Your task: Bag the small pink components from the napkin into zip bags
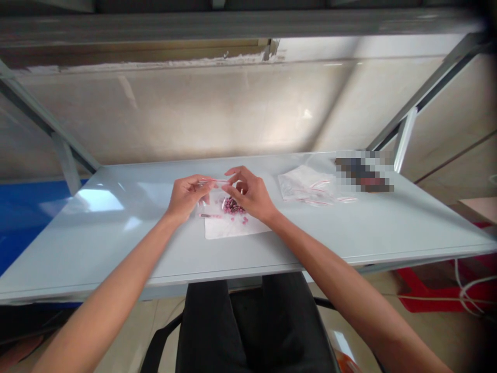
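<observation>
A small clear zip bag (216,182) with a red line along its top edge is stretched between my two hands. My left hand (185,198) pinches the left end of that edge. At the right end, my right hand (251,195) has its thumb and fingers closed on the bag's edge. Just below lies a heap of small pink and dark pieces (233,206), partly covered by my right hand. A few loose pink pieces (245,220) lie on a white sheet (225,231). A short row of dark and pink bits shows under my left hand; whether it is inside the bag I cannot tell.
Several flat zip bags with red lines (306,185) lie to the right on the pale table (128,228). Farther right is a pixelated dark object (365,175). Metal supports (406,137) rise at both back corners, and a beam (194,27) crosses above.
</observation>
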A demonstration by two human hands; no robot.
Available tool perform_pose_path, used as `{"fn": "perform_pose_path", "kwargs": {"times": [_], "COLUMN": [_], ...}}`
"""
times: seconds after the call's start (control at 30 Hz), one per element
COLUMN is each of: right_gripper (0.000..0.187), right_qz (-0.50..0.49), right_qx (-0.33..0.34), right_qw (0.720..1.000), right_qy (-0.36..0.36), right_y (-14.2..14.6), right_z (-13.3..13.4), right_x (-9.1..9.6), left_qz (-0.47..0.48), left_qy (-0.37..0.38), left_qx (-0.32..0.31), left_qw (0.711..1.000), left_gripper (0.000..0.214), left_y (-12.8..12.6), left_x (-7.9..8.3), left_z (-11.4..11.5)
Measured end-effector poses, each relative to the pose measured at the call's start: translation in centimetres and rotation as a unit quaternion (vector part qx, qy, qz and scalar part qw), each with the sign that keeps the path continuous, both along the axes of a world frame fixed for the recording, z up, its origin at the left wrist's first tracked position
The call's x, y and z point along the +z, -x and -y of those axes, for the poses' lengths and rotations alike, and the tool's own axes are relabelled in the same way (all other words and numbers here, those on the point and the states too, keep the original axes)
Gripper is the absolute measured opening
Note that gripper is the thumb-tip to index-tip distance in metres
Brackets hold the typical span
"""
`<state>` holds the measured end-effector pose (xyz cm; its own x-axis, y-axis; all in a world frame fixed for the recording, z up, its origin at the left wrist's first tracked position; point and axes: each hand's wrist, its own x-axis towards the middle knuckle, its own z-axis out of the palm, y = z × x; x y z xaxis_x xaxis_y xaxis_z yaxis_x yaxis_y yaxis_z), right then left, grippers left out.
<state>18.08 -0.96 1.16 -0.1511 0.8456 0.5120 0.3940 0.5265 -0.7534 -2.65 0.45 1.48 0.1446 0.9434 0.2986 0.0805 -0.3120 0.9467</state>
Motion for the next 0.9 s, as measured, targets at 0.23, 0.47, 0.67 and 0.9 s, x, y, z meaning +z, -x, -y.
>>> {"fn": "perform_pose_path", "kwargs": {"times": [0.23,0.47,0.67,0.9], "right_gripper": [0.02,0.053,0.047,0.052], "right_qz": [0.275,0.392,0.399,0.426], "right_qx": [-0.333,-0.3,-0.307,-0.3], "right_qw": [0.902,0.858,0.851,0.841], "right_qy": [0.004,0.144,0.15,0.149], "right_y": [-7.6,-9.2,-8.3,-6.8], "right_z": [-2.1,-1.9,-1.8,-1.3], "right_x": [0.4,-0.4,-0.4,-0.1], "left_qz": [-0.013,-0.213,-0.449,-0.495], "left_qy": [0.015,0.046,-0.065,-0.181], "left_qx": [0.083,0.119,0.184,0.239], "left_qw": [0.996,0.969,0.872,0.815], "left_gripper": [0.026,0.045,0.046,0.047], "left_y": [5.0,7.7,9.1,8.9], "left_x": [-0.3,-1.0,-1.7,-1.8], "left_z": [-2.9,-4.0,-5.0,-4.7]}}
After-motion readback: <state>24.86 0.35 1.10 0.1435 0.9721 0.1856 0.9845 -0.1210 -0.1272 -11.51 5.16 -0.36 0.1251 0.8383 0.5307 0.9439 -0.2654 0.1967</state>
